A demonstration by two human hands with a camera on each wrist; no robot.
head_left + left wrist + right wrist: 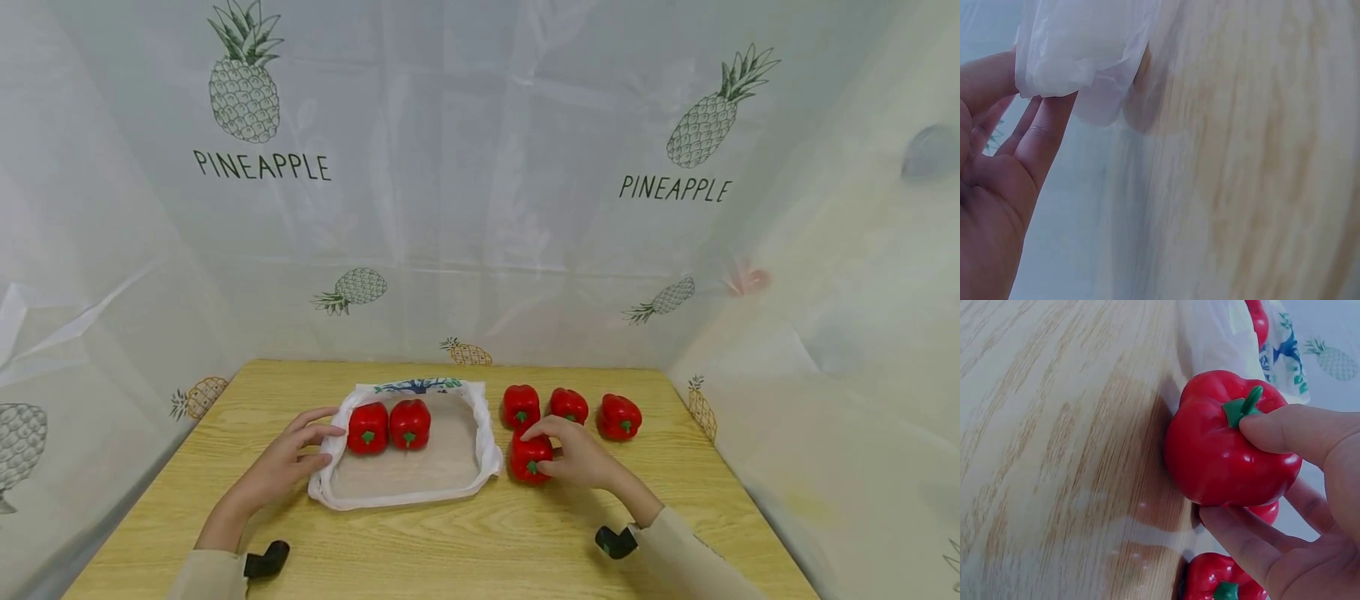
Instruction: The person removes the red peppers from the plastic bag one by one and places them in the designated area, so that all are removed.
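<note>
My right hand [577, 454] grips a red bell pepper [1229, 444] with a green stem, thumb beside the stem and fingers round the other side. That pepper is just right of a white plastic bag [487, 454], which is spread wide with a bunched rim and a blue-green print at the back. Inside the bag, two red bell peppers sit side by side, one at the left [367, 437] and one beside it [410, 433]. At the bag's left side, my left hand [288, 458] touches the rim with loosely extended fingers; the bag [1085, 50] covers some fingertips in the left wrist view.
Three more red peppers stand behind and right of my right hand: one nearest the bag [521, 400], a middle one [570, 403], one farthest right [619, 417]. The wooden table [420, 550] is bordered by a pineapple-printed sheet [480, 208]. Each sleeve bears a black piece.
</note>
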